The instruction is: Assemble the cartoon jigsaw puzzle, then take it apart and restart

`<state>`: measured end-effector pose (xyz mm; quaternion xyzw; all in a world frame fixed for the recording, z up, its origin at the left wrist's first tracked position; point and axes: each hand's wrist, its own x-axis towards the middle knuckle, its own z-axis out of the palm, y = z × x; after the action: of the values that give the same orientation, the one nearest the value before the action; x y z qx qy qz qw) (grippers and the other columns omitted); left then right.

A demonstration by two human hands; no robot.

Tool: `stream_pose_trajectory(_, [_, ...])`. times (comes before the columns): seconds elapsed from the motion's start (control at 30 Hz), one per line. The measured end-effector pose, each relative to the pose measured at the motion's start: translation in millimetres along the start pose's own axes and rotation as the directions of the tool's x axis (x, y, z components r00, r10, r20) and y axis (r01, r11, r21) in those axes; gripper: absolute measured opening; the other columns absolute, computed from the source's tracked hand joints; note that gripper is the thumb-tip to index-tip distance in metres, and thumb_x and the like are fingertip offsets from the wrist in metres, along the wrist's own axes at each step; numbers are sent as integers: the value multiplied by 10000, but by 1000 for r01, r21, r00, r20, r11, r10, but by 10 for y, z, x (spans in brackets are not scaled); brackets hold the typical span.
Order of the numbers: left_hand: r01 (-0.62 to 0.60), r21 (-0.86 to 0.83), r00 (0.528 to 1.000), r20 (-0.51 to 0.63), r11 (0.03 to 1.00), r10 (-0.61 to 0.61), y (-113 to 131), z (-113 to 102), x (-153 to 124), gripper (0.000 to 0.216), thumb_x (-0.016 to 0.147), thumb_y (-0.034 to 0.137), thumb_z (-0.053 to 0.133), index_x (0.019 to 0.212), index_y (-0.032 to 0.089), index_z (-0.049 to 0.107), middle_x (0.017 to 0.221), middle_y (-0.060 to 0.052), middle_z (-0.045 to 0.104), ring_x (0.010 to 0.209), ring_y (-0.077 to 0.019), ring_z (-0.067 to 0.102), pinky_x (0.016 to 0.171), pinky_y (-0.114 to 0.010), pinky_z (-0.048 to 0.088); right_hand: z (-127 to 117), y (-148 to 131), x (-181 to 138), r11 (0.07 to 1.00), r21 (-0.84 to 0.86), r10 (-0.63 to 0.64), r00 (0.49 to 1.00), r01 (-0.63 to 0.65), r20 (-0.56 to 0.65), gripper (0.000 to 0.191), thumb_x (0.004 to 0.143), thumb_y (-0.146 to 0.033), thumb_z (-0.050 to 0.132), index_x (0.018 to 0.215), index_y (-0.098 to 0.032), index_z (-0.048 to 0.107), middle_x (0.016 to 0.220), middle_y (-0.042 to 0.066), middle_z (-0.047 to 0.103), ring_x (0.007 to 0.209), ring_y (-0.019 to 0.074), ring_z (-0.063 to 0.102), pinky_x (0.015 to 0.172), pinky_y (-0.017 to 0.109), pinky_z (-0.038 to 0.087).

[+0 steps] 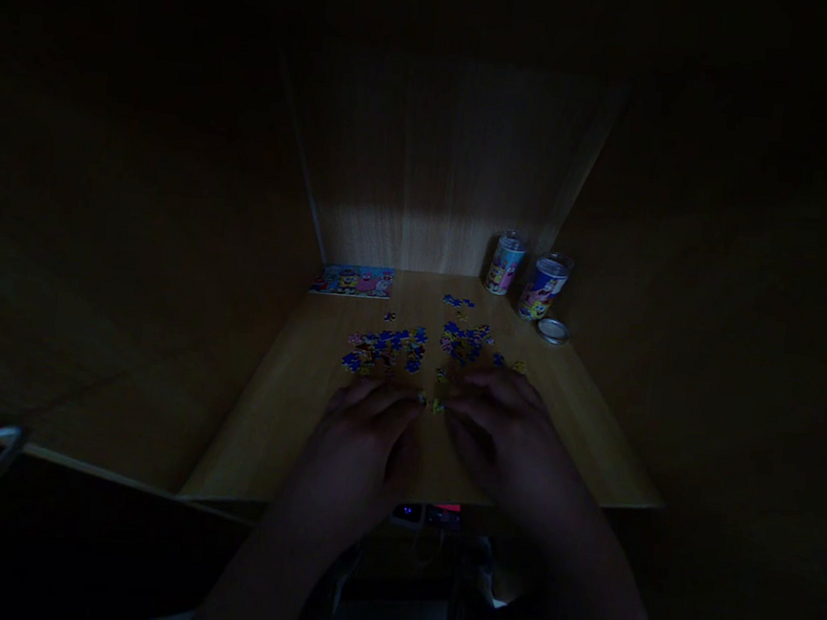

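Note:
Over the front half of the wooden desk, my left hand (363, 437) pinches a small jigsaw puzzle piece (421, 399) between thumb and forefinger. Facing it, my right hand (508, 436) has its fingertips closed on another yellowish puzzle piece (437, 406). A narrow gap separates the two pieces. Just beyond the hands lie two loose heaps of puzzle pieces, a left heap (388, 345) and a right heap (464, 340), mostly blue with some yellow and pink. A few single pieces (458, 301) lie farther back. Dim light hides fine detail.
Two printed cylindrical cans, one light blue (506, 263) and one dark blue (543, 288), stand at the back right. A round metal lid (553, 331) lies beside them. At the back left is a completed-looking cartoon picture strip (354, 281). Wooden panels enclose the desk (255, 431).

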<state>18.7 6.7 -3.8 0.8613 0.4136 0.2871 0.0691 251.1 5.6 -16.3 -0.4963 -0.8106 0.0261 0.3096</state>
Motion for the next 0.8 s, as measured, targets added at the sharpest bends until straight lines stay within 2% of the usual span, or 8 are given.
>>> stream_pose_trajectory(0.1, [12,14,1000,-14,1000,-12,6,1,-1,327,949,74,619,1219,220,731,1273,-91,746,1190,-310,663,1081,-554,532,1,-12,-13,1000,-12,-4,1000,4,26,330,1012,-227,649,1322,-285,747,1385,95,709,1339,290,614,1177,542,498])
stream_pose_trajectory(0.17, [1,29,1000,28,1000,-2,26,-10,-2,368,952,92,635,1278,239,723,1329,-92,717,1235,-319,644,1099,-559,514,2,-27,-25,999,-38,-16,998,18,58,371,1023,-233,627,1379,-284,720,1485,100,662,1437,307,551,1240,585,439])
stream_pose_trajectory(0.27, [-20,41,996,89,999,17,67,-35,0,438,961,113,644,1365,274,699,1385,-83,688,1291,-325,616,1116,-564,486,-2,-50,-43,996,-76,-26,993,35,116,464,1016,-207,607,1462,-315,674,1662,81,521,1572,330,410,1300,644,345])
stream_pose_trajectory(0.37, [-39,16,994,100,999,37,86,-53,-1,392,969,116,642,1312,288,722,1375,-65,691,1281,-312,612,1103,-544,481,-6,-58,-51,995,-89,-24,989,37,146,499,1020,-203,592,1497,-336,650,1749,61,412,1626,336,329,1316,656,316])
stream_pose_trajectory(0.5, [-49,-14,998,46,999,50,58,-52,-11,200,989,121,625,1086,232,760,1219,-67,741,1146,-289,640,1021,-508,511,14,-42,-34,995,-102,-10,994,21,107,408,1005,-212,616,1387,-306,728,1693,76,489,1607,350,363,1317,665,310])
stream_pose_trajectory(0.6, [6,14,1000,-14,1000,-6,24,-35,-7,167,1007,120,600,960,200,739,1066,-77,757,1033,-280,648,959,-495,533,35,-28,-14,996,-91,13,999,-10,29,304,994,-211,638,1258,-267,778,1588,106,590,1540,350,458,1296,643,361])
stream_pose_trajectory(0.7, [28,21,999,-31,999,-28,1,-15,1,175,1011,112,594,963,193,741,1021,-74,762,999,-278,649,938,-491,539,40,-26,-5,997,-66,31,999,-31,-10,227,987,-224,665,1182,-249,778,1520,121,634,1480,343,522,1248,611,439])
stream_pose_trajectory(0.8, [-2,-6,1000,-12,1000,2,-7,-5,-1,170,991,108,633,1050,199,764,1065,-61,770,1030,-275,647,952,-483,534,35,-25,0,998,-62,28,1000,-29,-5,222,1002,-266,679,1204,-248,771,1526,125,630,1480,350,520,1246,619,440])
